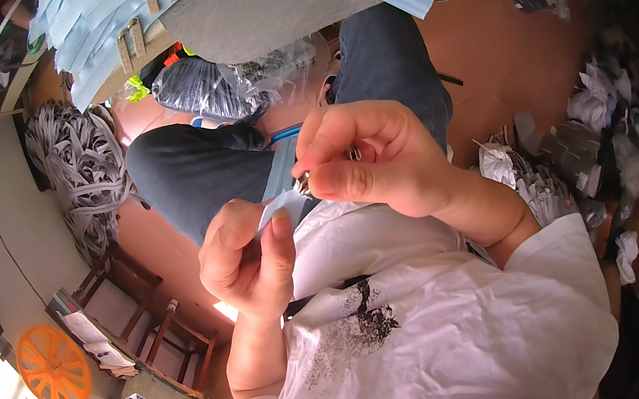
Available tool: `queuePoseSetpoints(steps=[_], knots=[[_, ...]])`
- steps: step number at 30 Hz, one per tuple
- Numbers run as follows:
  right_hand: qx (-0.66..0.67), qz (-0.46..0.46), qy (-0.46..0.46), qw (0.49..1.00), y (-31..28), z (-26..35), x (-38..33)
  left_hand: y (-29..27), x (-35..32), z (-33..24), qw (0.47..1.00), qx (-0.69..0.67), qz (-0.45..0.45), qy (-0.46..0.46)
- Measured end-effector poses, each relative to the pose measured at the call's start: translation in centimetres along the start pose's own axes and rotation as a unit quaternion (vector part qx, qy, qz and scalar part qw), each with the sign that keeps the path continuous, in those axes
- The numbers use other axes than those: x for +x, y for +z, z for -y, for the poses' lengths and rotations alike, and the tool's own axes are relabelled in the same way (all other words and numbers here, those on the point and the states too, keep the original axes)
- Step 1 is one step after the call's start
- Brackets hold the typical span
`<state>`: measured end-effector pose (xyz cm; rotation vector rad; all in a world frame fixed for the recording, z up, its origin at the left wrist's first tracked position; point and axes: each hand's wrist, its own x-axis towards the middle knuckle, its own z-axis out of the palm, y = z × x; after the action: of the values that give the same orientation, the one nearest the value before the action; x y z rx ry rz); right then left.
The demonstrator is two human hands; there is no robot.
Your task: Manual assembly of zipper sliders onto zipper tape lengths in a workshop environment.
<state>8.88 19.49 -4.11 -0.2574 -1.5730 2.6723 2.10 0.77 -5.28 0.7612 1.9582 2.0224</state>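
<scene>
Between the thumb and fingers of my left hand (242,261) is the end of a light blue zipper tape (281,205). More of the tape runs away over my lap. My right hand (387,159) pinches a small shiny metal zipper slider (302,185) between thumb and forefinger, right at the tape's end. Whether the tape is inside the slider, I cannot tell. Another small metal piece (353,154) shows among the curled fingers of the same hand. Both hands are close together above my lap.
Light blue zipper tapes (92,37) lie in layers over the work surface ahead, around a grey panel (269,12). Clothes pegs (138,39) grip some of them. Grey strips (79,164) are heaped at left, near a wooden chair (167,335). Plastic bags and scraps (603,127) litter the right.
</scene>
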Motion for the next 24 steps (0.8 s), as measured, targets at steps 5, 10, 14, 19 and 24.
queuePoseSetpoints(steps=[5, 10, 14, 19, 24], knots=[[0.004, -0.002, -0.014, 1.0, 0.12, -0.54, -0.01, 0.12, 0.42, -0.22, 0.997, 0.061, -0.01, 0.049], [0.015, -0.016, -0.027, 0.999, 0.47, -0.71, 0.15, 0.04, 0.55, -0.02, 0.995, 0.067, -0.005, 0.075], [-0.018, -0.008, -0.041, 0.999, 0.27, -0.67, 0.29, -0.15, 0.61, -0.23, 0.993, 0.09, 0.012, 0.072], [-0.047, -0.019, -0.014, 0.999, 0.1, -0.29, 0.22, -0.01, 0.37, -0.42, 0.994, 0.1, 0.004, 0.043], [-0.075, -0.012, -0.003, 0.997, 0.0, 0.14, -0.03, -0.03, 0.47, -0.65, 0.994, 0.113, 0.008, -0.005]])
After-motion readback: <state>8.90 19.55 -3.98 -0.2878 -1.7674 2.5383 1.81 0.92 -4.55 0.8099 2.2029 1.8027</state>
